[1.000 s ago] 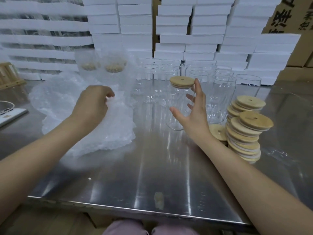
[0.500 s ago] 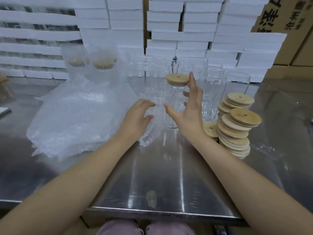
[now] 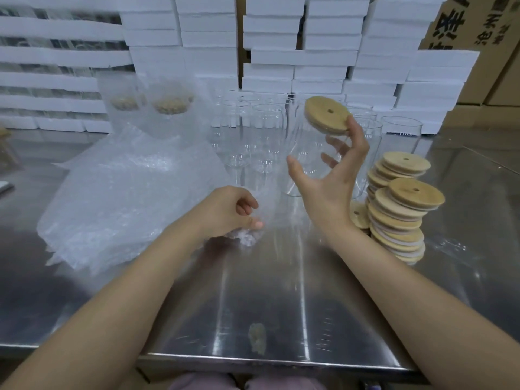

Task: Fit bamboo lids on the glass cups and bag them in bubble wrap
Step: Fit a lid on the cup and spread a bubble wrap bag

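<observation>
The left grip (image 3: pixel 225 212) pinched a bubble-wrap bag (image 3: pixel 246 240) just below it — I think the mouth should open wide first. Beyond it, the right grip (image 3: pixel 329 187) curled round the tilted, lidded glass cup (image 3: pixel 304 142) — better slid in base-first.

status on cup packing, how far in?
Early. Done: two bagged cups stand back left. In hand: the right hand holds a lidded cup, tilted, and the left hand grips a bubble bag. Left: a cluster of open cups, with lid stacks waiting.
</observation>
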`<action>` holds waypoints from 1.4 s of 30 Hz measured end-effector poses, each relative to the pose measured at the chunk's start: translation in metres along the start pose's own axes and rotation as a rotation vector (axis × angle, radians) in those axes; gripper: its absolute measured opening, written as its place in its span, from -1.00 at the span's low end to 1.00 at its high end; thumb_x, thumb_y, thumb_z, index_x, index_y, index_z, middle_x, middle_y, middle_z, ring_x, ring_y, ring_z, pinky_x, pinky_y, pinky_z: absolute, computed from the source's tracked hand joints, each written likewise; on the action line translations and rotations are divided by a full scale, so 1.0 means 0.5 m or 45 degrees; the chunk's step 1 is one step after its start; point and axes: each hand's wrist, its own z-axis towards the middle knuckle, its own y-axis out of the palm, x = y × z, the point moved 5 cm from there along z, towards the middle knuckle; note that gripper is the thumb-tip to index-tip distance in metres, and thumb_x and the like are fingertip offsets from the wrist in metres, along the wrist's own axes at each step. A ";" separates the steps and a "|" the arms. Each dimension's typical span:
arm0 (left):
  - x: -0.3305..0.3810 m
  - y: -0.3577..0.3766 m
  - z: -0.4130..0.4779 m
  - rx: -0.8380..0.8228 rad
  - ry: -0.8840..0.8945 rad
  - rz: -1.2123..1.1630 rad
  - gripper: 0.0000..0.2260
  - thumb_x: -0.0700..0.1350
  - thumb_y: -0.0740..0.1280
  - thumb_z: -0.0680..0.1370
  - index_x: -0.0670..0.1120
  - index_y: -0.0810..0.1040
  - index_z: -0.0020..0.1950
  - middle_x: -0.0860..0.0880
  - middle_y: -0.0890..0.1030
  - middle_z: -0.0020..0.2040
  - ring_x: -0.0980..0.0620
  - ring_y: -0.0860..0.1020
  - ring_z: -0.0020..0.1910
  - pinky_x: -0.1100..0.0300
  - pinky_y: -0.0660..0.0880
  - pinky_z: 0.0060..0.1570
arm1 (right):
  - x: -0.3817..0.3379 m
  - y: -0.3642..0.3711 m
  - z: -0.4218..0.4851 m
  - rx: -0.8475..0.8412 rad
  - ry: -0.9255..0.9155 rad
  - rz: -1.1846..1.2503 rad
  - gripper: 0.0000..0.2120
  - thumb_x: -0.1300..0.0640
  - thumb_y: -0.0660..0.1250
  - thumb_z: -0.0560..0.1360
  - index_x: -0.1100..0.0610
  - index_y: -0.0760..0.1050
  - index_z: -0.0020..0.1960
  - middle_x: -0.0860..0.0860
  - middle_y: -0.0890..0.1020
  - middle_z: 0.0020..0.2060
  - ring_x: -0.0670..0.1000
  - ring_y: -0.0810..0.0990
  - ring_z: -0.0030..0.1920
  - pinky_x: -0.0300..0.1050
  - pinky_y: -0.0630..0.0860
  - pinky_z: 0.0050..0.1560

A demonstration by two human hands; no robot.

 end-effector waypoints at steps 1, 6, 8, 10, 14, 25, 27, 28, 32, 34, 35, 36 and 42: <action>0.001 -0.002 0.000 0.020 0.010 0.009 -0.81 -0.25 0.49 0.44 -0.18 0.59 0.02 -0.03 0.56 -0.30 0.13 0.48 -0.51 0.30 0.41 -0.54 | -0.002 -0.001 -0.001 0.028 0.039 0.040 -0.19 0.14 0.55 0.36 -0.07 0.09 0.38 -0.08 0.20 0.32 0.02 0.45 0.24 -0.05 0.51 0.19; 0.016 -0.005 -0.003 0.236 0.087 -0.003 -0.91 -0.21 0.41 0.51 -0.11 0.64 -0.19 -0.01 0.61 -0.43 0.09 0.53 -0.47 0.32 0.46 -0.42 | -0.006 0.002 -0.004 0.159 0.287 0.386 -0.22 0.16 0.51 0.38 0.00 0.02 0.34 0.12 0.23 0.35 0.00 0.52 0.19 -0.08 0.60 0.05; 0.020 -0.003 -0.002 0.330 0.111 -0.146 -0.87 -0.23 0.40 0.52 -0.10 0.61 -0.24 0.01 0.60 -0.43 0.15 0.53 -0.47 0.36 0.45 -0.35 | -0.006 0.007 -0.005 0.202 0.347 0.521 -0.22 0.05 0.48 0.35 0.00 0.01 0.33 0.05 0.27 0.26 -0.12 0.55 0.10 -0.15 0.60 -0.02; 0.021 -0.003 0.001 0.422 0.089 -0.444 -0.81 -0.30 0.35 0.53 -0.11 0.57 -0.27 0.01 0.58 -0.44 0.13 0.52 -0.48 0.32 0.46 -0.35 | -0.005 0.014 -0.009 0.201 0.404 0.534 -0.22 -0.01 0.47 0.32 0.00 0.02 0.32 0.07 0.27 0.23 -0.09 0.57 0.04 -0.08 0.62 -0.04; 0.019 -0.031 0.000 0.658 0.071 -0.873 -0.81 -0.28 0.30 0.56 -0.11 0.61 -0.21 0.05 0.58 -0.43 0.14 0.53 -0.43 0.32 0.50 -0.35 | 0.001 0.019 -0.015 0.100 0.378 0.381 -0.23 0.22 0.52 0.36 0.06 0.04 0.32 0.18 0.20 0.32 0.09 0.53 0.14 -0.05 0.62 0.00; 0.087 0.024 -0.029 0.564 0.757 0.633 -0.19 -0.11 0.45 0.50 -0.05 -0.05 0.53 -0.25 -0.02 0.56 -0.19 -0.02 0.55 -0.08 0.01 0.51 | -0.001 0.008 -0.013 0.233 0.470 0.416 -0.33 0.28 0.54 0.37 0.08 0.09 0.16 -0.06 0.28 0.16 0.08 0.58 0.10 -0.37 0.52 -0.06; 0.101 0.020 -0.035 0.739 0.843 0.652 -0.26 -0.20 0.41 0.50 -0.11 0.03 0.54 -0.33 0.13 0.51 -0.28 0.08 0.52 -0.22 0.08 0.47 | -0.005 0.020 -0.022 0.170 0.492 0.508 -0.42 0.31 0.52 0.37 0.03 0.16 0.09 -0.05 0.34 0.13 0.02 0.62 0.02 -0.24 0.56 0.03; 0.109 0.021 -0.039 0.818 0.908 0.704 -0.30 -0.19 0.38 0.50 -0.14 0.06 0.53 -0.34 0.19 0.49 -0.28 0.12 0.51 -0.24 0.08 0.46 | -0.008 0.027 -0.029 0.132 0.485 0.543 -0.43 0.32 0.52 0.36 0.02 0.17 0.06 -0.01 0.37 0.13 0.03 0.63 0.02 -0.11 0.57 0.11; 0.140 0.038 -0.067 0.925 1.211 0.633 -0.42 -0.41 0.31 0.49 -0.18 0.15 0.43 -0.33 0.22 0.44 -0.23 0.19 0.46 -0.14 0.09 0.48 | -0.017 0.071 -0.061 -0.019 0.463 0.507 -0.46 0.16 0.50 0.30 -0.01 0.15 0.00 0.05 0.44 0.10 -0.18 0.58 -0.06 -0.25 0.50 -0.02; 0.151 0.037 -0.069 0.827 1.254 0.499 -0.43 -0.43 0.25 0.49 -0.18 0.13 0.44 -0.32 0.17 0.46 -0.17 0.16 0.49 -0.11 0.07 0.50 | -0.018 0.082 -0.066 -0.032 0.483 0.460 -0.49 0.02 0.46 0.28 -0.03 0.14 -0.04 -0.08 0.46 0.01 -0.29 0.54 -0.14 -0.32 0.45 -0.11; 0.151 0.032 -0.067 0.769 1.242 0.455 -0.43 -0.37 0.25 0.50 -0.17 0.11 0.45 -0.31 0.12 0.49 -0.12 0.11 0.51 -0.09 0.07 0.50 | -0.015 0.079 -0.061 -0.033 0.477 0.454 -0.47 -0.01 0.47 0.25 -0.04 0.14 -0.04 -0.09 0.45 0.01 -0.30 0.56 -0.12 -0.34 0.46 -0.10; 0.148 0.024 -0.062 0.740 1.198 0.444 -0.39 -0.25 0.30 0.51 -0.17 0.08 0.47 -0.29 0.08 0.52 -0.09 0.06 0.53 -0.06 0.08 0.51 | -0.011 0.072 -0.052 -0.029 0.469 0.459 -0.44 0.02 0.51 0.24 -0.03 0.14 -0.04 -0.07 0.43 0.05 -0.26 0.59 -0.05 -0.34 0.49 -0.07; 0.100 -0.036 -0.034 0.806 0.748 0.812 0.08 0.16 0.59 0.23 -0.15 0.07 0.56 -0.19 0.23 0.51 -0.10 0.16 0.50 -0.09 -0.07 0.49 | -0.024 0.012 -0.005 0.081 0.301 0.503 -0.43 0.04 0.52 0.29 0.00 0.16 0.04 0.00 0.36 0.09 0.00 0.66 -0.05 -0.27 0.55 -0.16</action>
